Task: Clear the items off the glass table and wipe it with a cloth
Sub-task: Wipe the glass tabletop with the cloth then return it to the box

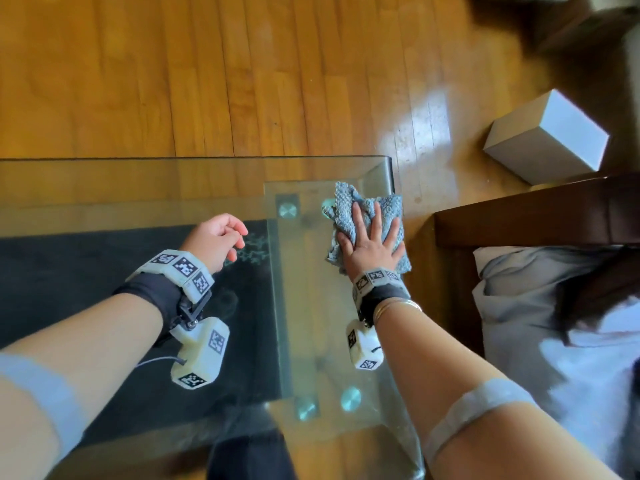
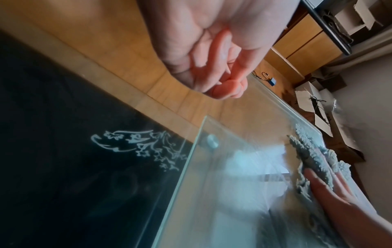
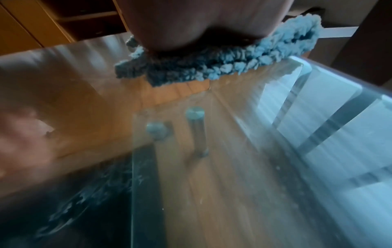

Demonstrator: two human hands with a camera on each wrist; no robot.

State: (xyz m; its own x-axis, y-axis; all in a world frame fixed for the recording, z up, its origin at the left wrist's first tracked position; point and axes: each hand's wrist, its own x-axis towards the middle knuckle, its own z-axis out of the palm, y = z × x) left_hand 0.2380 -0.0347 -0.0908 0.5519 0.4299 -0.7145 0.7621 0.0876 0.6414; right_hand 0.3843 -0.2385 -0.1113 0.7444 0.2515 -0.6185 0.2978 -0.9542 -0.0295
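Right hand: the right hand point(image 1: 372, 244) lies palm-down on the cloth point(image 1: 367, 216), arm stretched forward and the wrist low over the glass.
Right fingers: straight and spread apart, flat on the fabric, not curled round it; the fingers point(image 2: 318, 181) show the same from the left wrist view.
Cloth: a blue-grey nubbly cloth, crumpled, at the far right corner of the table point(image 1: 138, 188), its right side hanging slightly past the right edge; from the right wrist view the cloth point(image 3: 233, 62) bunches out under the heel of the palm.
Left hand: the left hand point(image 1: 216, 239) hovers above the glass nearer the middle of the table, forearm angled in from the left, well apart from the cloth.
Left fingers: loosely curled towards the palm, holding nothing point(image 2: 222, 80).
Table: clear glass with round metal fittings point(image 1: 288, 210) beneath the right end; a dark rug point(image 1: 69, 271) shows through it.
Floor: a white box point(image 1: 547, 136) sits on the wooden floor point(image 1: 207, 81) beyond the far right corner.
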